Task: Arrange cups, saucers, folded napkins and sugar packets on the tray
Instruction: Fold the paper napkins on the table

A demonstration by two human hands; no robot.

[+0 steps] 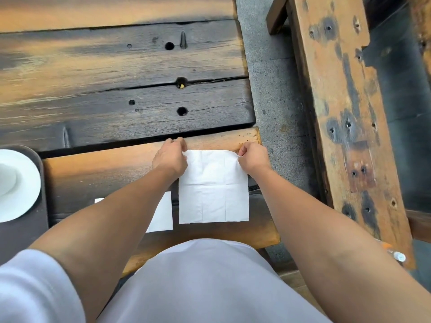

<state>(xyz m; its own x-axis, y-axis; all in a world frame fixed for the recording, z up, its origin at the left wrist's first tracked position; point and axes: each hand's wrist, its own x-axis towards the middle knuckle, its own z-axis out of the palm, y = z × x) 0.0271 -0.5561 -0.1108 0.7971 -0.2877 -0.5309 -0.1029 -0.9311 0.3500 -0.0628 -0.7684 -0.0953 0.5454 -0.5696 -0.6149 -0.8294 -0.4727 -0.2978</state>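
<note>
The white paper napkin (213, 190) lies spread flat on the wooden table's (116, 89) near plank, close to its right edge, probably so it can be folded squarely. The left hand (170, 157) and right hand (253, 158) each pinch one far corner, fingertips clamped on the paper. The rest of the sheet reaches back toward the near edge.

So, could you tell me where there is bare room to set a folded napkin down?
The left hand and right hand pinch the open napkin; a second napkin crowds beside it. Bare wood: the dark planks beyond them, and the near plank between the tray and the left forearm.
</note>
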